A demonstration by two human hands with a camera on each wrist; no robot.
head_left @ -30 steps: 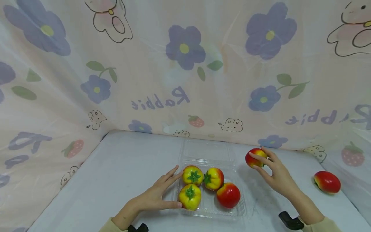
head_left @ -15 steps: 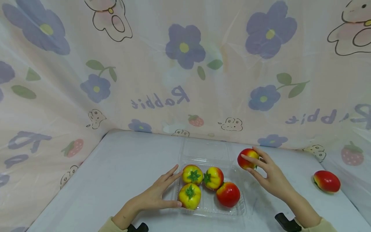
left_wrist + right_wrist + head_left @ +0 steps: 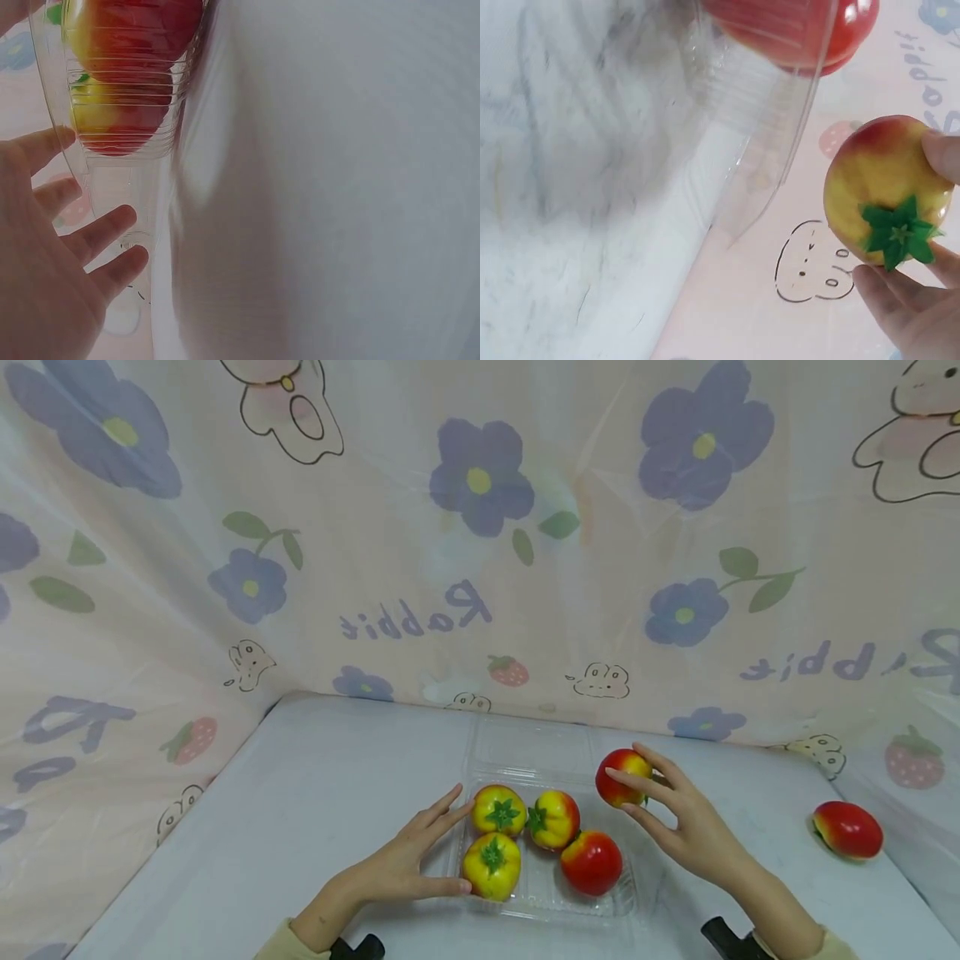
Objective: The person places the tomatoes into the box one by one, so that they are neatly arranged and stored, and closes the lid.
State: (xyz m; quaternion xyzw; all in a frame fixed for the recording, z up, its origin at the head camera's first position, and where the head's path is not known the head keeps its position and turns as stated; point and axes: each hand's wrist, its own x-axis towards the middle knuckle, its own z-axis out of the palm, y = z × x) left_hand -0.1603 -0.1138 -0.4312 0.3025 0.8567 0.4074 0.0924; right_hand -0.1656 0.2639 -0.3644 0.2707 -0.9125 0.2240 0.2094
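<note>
White and flat, the tabletop lies before a lightly creased, flower-printed cloth. From the left, the left hand reaches to the near side wall of a clear plastic container, its fingers straight and spread, thumb well apart from them. The ribbed wall looks thin and bendy, so it probably takes only a light touch; its transparent lid lies folded back.

Inside, at left, sit a rear yellow fruit and a front yellow fruit, squat and glossy, leafy green tops upward. Next come a tilted yellow-red fruit and a rounder red fruit.

By the container's far right corner is the held fruit — red running into yellow, with a pointed green calyx. The right hand pinches it between thumb and fingertips. It is likely light, firm and a little slippery; its widest sides offer the surest hold, and the calyx, perhaps fragile, is best avoided.

Farthest right, well apart, a shiny oval red fruit rests on its side.
</note>
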